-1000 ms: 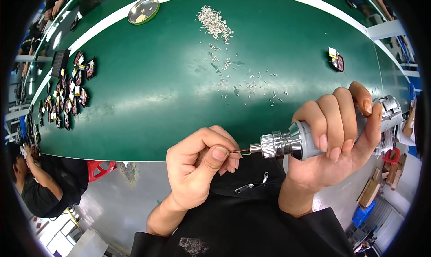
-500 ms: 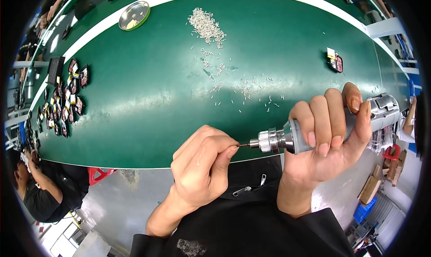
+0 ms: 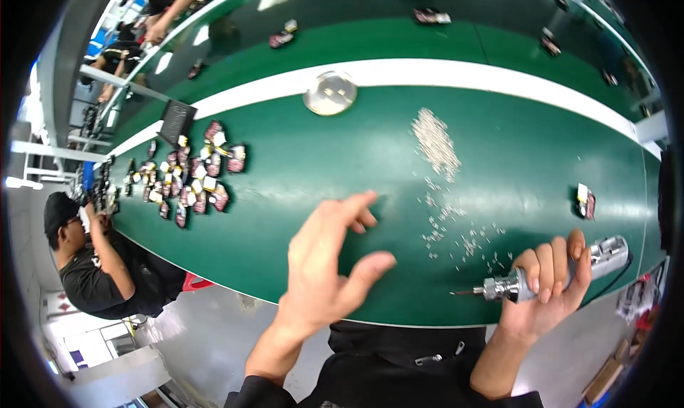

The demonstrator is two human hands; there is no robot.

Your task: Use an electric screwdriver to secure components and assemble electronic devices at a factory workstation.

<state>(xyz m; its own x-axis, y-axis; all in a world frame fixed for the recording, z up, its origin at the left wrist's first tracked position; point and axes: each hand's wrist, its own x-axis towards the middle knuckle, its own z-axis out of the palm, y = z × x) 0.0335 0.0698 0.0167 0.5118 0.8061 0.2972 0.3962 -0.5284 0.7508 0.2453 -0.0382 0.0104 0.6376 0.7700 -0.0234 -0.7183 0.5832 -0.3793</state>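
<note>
My right hand [image 3: 545,283] is wrapped round a grey electric screwdriver [image 3: 607,257], held over the front edge of the green table [image 3: 299,159]. A thin coppery bit [image 3: 467,292] points left out of its silver chuck. My left hand [image 3: 320,265] hovers over the table left of the bit, thumb and fingers apart, with nothing visible in it. Beyond the screwdriver lie loose small screws [image 3: 467,244], trailing back to a dense pile of them [image 3: 436,143]. One small black-and-red unit with a white tag [image 3: 586,203] rests to the right.
Many similar black-and-red units [image 3: 199,176] cluster at the left, beside a black box [image 3: 177,122]. A round shiny dish [image 3: 330,95] stands by the white rail [image 3: 427,69]. More units [image 3: 432,16] lie beyond it. Another person [image 3: 100,265] sits at the left.
My left hand has let go of the screwdriver's bit, moved left and opened. My right hand still grips the screwdriver, now lower in view. The view has shifted toward the left and far side.
</note>
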